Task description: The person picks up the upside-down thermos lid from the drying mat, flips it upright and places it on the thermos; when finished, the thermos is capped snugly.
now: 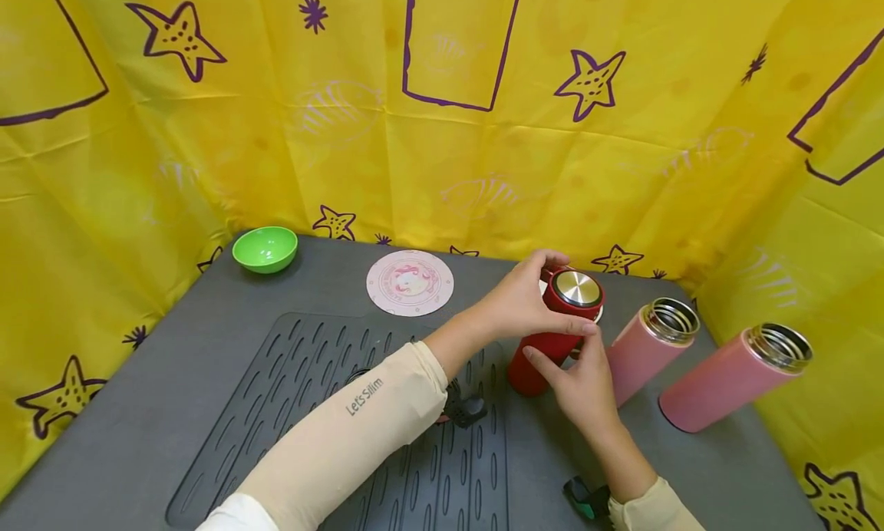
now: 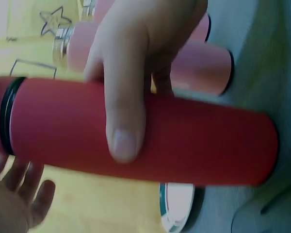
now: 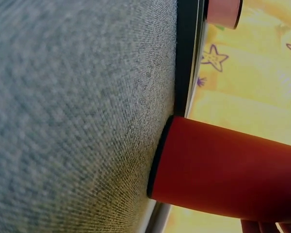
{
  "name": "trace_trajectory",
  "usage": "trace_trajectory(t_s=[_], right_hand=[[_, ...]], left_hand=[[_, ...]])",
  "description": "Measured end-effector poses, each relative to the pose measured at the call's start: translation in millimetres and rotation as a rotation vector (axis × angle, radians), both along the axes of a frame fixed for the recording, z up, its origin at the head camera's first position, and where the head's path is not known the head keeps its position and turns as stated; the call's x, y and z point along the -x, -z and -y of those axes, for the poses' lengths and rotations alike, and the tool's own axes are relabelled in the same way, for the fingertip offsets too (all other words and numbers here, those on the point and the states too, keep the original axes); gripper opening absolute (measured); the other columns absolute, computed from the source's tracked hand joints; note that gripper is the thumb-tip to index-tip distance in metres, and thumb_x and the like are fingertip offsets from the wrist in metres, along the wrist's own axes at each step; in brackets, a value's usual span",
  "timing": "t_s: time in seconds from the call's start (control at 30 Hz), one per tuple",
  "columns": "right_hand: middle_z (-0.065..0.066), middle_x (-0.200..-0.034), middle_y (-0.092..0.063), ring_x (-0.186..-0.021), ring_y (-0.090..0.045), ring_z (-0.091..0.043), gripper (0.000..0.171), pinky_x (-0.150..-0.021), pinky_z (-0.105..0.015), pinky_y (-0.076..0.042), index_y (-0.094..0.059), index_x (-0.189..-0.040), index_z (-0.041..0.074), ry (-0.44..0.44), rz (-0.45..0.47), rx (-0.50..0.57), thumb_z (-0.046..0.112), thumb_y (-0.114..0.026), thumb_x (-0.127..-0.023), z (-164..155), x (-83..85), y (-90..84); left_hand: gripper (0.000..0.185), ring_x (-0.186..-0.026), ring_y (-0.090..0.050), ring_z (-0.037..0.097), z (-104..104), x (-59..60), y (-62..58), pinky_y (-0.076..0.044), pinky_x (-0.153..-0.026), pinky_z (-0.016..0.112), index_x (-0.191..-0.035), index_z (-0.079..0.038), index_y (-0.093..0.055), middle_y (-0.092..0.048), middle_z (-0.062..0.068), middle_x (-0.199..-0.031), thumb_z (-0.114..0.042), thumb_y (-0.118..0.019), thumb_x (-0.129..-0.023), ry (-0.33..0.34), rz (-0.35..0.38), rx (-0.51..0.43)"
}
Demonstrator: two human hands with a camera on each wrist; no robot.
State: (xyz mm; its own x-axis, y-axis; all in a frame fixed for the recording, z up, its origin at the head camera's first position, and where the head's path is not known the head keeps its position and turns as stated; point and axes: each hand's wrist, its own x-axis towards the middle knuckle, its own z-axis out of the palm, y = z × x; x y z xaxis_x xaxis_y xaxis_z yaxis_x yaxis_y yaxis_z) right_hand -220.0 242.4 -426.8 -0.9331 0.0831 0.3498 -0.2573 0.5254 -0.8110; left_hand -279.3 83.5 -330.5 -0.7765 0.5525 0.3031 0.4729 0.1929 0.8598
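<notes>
A red flask [image 1: 539, 362] stands at the right of the grey slotted mat, its red lid [image 1: 578, 289] topped by a silver disc. My left hand [image 1: 528, 305] grips the lid from above, thumb on the near side and fingers round the far side. With my right hand [image 1: 587, 385] I hold the body below the lid. In the left wrist view, the right thumb [image 2: 124, 121] lies across the red body, and a black ring [image 2: 10, 116] marks the lid's joint. The flask's base [image 3: 160, 158] rests on the table in the right wrist view.
Two pink flasks with bare steel necks [image 1: 652, 347] [image 1: 735, 377] stand to the right. A green bowl [image 1: 265, 249] and a round pink mat [image 1: 410, 283] lie at the back. The slotted mat [image 1: 276, 377] spreads under my left arm, which mostly hides something on it.
</notes>
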Motion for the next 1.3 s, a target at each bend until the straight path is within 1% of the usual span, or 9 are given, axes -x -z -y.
trace_trajectory(t_s=[0.1,0.17,0.33,0.43,0.53,0.67,0.97,1.2,1.3], right_hand=[[-0.006,-0.131,-0.049,-0.108,-0.053,-0.023,0.081,-0.087,-0.048,-0.046,-0.034,-0.141,0.01,0.001,-0.005,-0.001,0.033,-0.082,-0.081,-0.1,-0.4,-0.7],[-0.006,-0.129,-0.05,-0.106,-0.053,-0.023,0.079,-0.086,-0.049,-0.046,-0.035,-0.14,0.01,0.008,0.007,-0.002,0.035,-0.081,-0.081,0.2,-0.6,-1.2],[-0.011,-0.127,-0.049,-0.108,-0.053,-0.027,0.077,-0.089,-0.053,-0.046,-0.036,-0.137,0.007,0.023,0.046,-0.006,0.037,-0.08,-0.082,0.3,-1.1,-2.2],[-0.01,-0.13,-0.049,-0.109,-0.053,-0.026,0.077,-0.089,-0.053,-0.046,-0.036,-0.137,0.007,0.018,0.033,-0.01,0.034,-0.081,-0.081,-0.5,-1.0,-1.5],[-0.007,-0.132,-0.049,-0.109,-0.053,-0.022,0.078,-0.087,-0.049,-0.046,-0.035,-0.14,0.01,0.006,-0.006,-0.012,0.031,-0.082,-0.081,-1.6,-0.5,-0.2],[-0.005,-0.131,-0.05,-0.108,-0.054,-0.021,0.076,-0.086,-0.047,-0.047,-0.036,-0.138,0.01,0.007,-0.006,-0.01,0.032,-0.081,-0.081,-1.5,-0.4,-1.0],[-0.008,-0.127,-0.05,-0.106,-0.053,-0.024,0.077,-0.086,-0.051,-0.047,-0.037,-0.135,0.008,0.025,0.05,-0.011,0.038,-0.082,-0.08,-0.9,-1.9,-3.2],[-0.005,-0.129,-0.051,-0.106,-0.053,-0.022,0.077,-0.085,-0.05,-0.048,-0.038,-0.136,0.011,0.017,0.026,-0.009,0.037,-0.083,-0.079,-2.3,-2.0,-2.0],[-0.003,-0.128,-0.052,-0.105,-0.053,-0.02,0.078,-0.084,-0.048,-0.048,-0.037,-0.137,0.014,0.014,0.024,-0.01,0.038,-0.083,-0.079,-2.4,-1.7,-2.6]], left_hand=[[0.073,-0.1,-0.053,0.009,-6.4,-1.9,0.8,-0.049,-0.08,0.02,-0.127,-0.012,-0.05,-0.055,-0.006,-0.109,-0.036,-0.089,-0.07,-0.076,-0.005,-0.016],[0.069,-0.098,-0.054,0.008,-6.8,-1.9,1.8,-0.049,-0.078,0.019,-0.126,-0.013,-0.053,-0.056,-0.007,-0.108,-0.035,-0.088,-0.071,-0.088,-0.009,-0.015],[0.067,-0.099,-0.056,0.009,-2.4,-0.3,3.5,-0.051,-0.078,0.022,-0.135,-0.017,-0.054,-0.057,-0.006,-0.114,-0.029,-0.084,-0.077,-0.017,0.022,-0.023],[0.074,-0.103,-0.053,0.01,-2.8,0.5,5.4,-0.05,-0.08,0.022,-0.14,-0.018,-0.048,-0.054,-0.004,-0.121,-0.03,-0.084,-0.077,0.006,0.022,-0.014],[0.08,-0.105,-0.051,0.009,-7.9,-0.4,6.3,-0.049,-0.081,0.021,-0.137,-0.014,-0.044,-0.051,-0.003,-0.12,-0.034,-0.087,-0.072,-0.038,0.001,-0.019],[0.073,-0.101,-0.052,0.009,-10.5,-2.2,6.1,-0.049,-0.08,0.02,-0.125,-0.011,-0.047,-0.052,-0.003,-0.112,-0.034,-0.089,-0.07,-0.096,-0.019,-0.034],[0.071,-0.102,-0.053,0.015,-1.1,1.3,7.6,-0.052,-0.076,0.023,-0.138,-0.015,-0.049,-0.055,-0.005,-0.117,-0.025,-0.084,-0.077,0.022,0.012,-0.032],[0.073,-0.102,-0.052,0.012,-3.5,-1.1,5.5,-0.05,-0.079,0.021,-0.128,-0.013,-0.049,-0.053,-0.005,-0.113,-0.034,-0.088,-0.071,-0.045,-0.007,-0.03],[0.065,-0.099,-0.054,0.012,-0.8,0.7,5.0,-0.052,-0.076,0.023,-0.13,-0.015,-0.053,-0.056,-0.006,-0.112,-0.029,-0.085,-0.075,-0.015,0.006,-0.026]])
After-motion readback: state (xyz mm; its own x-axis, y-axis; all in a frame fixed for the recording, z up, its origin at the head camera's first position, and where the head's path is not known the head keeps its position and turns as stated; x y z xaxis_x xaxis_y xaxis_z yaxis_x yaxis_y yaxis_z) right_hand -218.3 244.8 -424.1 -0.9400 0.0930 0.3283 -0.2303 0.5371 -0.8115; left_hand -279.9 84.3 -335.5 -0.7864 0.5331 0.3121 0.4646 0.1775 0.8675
